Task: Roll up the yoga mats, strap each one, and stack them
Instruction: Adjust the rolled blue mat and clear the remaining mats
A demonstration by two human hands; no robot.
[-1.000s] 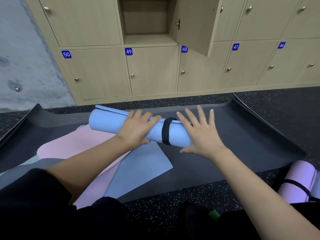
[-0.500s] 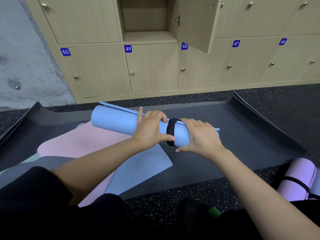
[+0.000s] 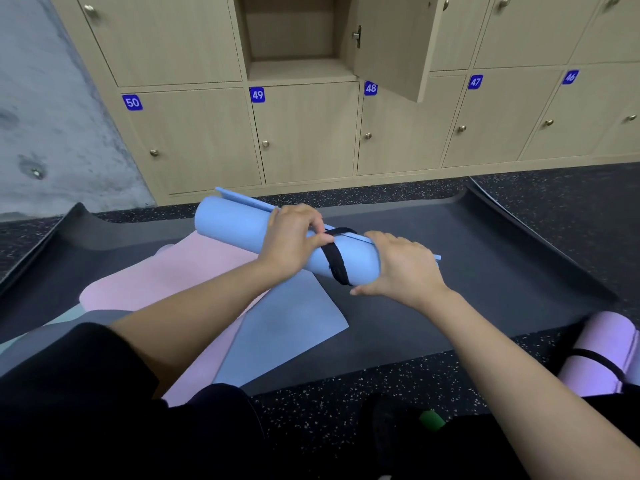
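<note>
Where a bank of pale wooden lockers [image 3: 311, 133] with blue number plates fills the far side, one door stands open above number 48. Dark speckled rubber floor [image 3: 346, 410] runs from the lockers' base to the person's black-clad legs. On it lies a wide black yoga mat [image 3: 485, 271], unrolled, with its left and right edges curling upward.

A flat pink yoga mat [image 3: 180, 271] overlaps the black mat's left half, and a flat slate-blue sheet of mat [image 3: 287, 327] lies on both, one corner pointing toward the black mat's near edge.

Held just above the middle of the black mat is the rolled light-blue yoga mat [image 3: 232, 225] – a tight cylinder slanting from far-left to near-right, its loose outer flap sticking out along the far side. A second rolled mat, lilac foam [image 3: 595, 355] with a black band round it, lies on the floor off the black mat's near right corner.

The right hand [image 3: 401, 265] grips the right end of the blue roll, fingers curled over the top and thumb underneath. The left hand [image 3: 294, 237] rests on the roll's middle – thumb and curled fingers pinch the upper part of the narrow black strap [image 3: 334, 259]. That strap loops round the roll between the two hands, slack at the top where it lifts off the foam.
</note>
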